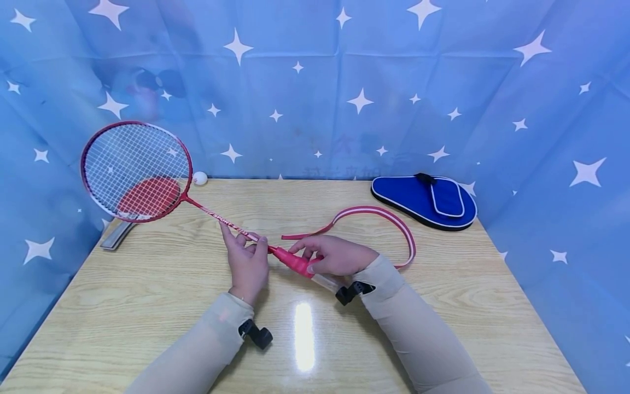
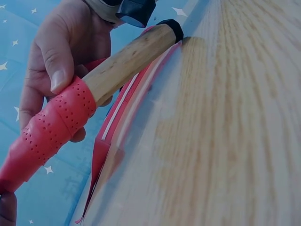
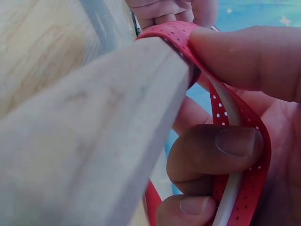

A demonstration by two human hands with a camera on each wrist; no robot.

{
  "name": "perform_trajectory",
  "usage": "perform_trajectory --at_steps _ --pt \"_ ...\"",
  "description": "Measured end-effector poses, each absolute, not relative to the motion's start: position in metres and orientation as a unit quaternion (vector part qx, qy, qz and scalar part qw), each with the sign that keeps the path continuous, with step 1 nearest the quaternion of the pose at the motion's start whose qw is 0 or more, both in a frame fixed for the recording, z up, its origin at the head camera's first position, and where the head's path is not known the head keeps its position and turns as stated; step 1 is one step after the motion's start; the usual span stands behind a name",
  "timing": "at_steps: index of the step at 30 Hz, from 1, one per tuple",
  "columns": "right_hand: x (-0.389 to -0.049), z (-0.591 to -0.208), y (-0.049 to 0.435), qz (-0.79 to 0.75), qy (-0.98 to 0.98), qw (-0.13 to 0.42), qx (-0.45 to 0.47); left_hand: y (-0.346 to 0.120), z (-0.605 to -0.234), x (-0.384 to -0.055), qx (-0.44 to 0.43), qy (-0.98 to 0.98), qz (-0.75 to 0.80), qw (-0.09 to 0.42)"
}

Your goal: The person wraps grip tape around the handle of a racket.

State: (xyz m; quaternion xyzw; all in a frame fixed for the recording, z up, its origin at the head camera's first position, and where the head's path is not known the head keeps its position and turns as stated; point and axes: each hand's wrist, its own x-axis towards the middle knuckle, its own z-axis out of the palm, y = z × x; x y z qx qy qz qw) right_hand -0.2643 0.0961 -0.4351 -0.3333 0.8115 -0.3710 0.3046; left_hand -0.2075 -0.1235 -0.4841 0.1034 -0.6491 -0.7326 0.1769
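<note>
A badminton racket (image 1: pixel 208 210) slants across the head view, its strung head up at the left. My left hand (image 1: pixel 248 268) holds it by the thin shaft, just above the handle. Perforated red grip tape (image 2: pixel 59 115) wraps the upper part of the handle in overlapping turns. Below the wrap, bare wood (image 2: pixel 134 56) shows, ending in a black butt cap (image 2: pixel 170 29). My right hand (image 1: pixel 344 254) pinches the tape at the wrap's lower edge, thumb on top, with the strip running through its curled fingers (image 3: pixel 211 150). The tape's white-striped tail (image 1: pixel 409 235) curves over the table.
Behind the racket strings lies a red table tennis paddle (image 1: pixel 152 197), its handle (image 1: pixel 117 236) at the table's left edge. A white ball (image 1: pixel 199 178) sits at the back edge. At the back right is a blue paddle case (image 1: pixel 418 201). A starry blue curtain (image 1: pixel 315 120) hangs behind.
</note>
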Motion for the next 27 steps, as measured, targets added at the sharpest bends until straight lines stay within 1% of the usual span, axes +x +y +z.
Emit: perform_trajectory --at_steps 9,27 --pt "-0.2641 -0.4355 0.097 -0.374 0.812 0.306 -0.327 -0.123 -0.4834 -0.2064 0.102 -0.642 -0.742 0.165" --pt "-0.2645 -0.4382 0.098 -0.372 0.811 0.33 -0.309 -0.1239 -0.4845 -0.2068 0.104 -0.642 -0.741 0.165"
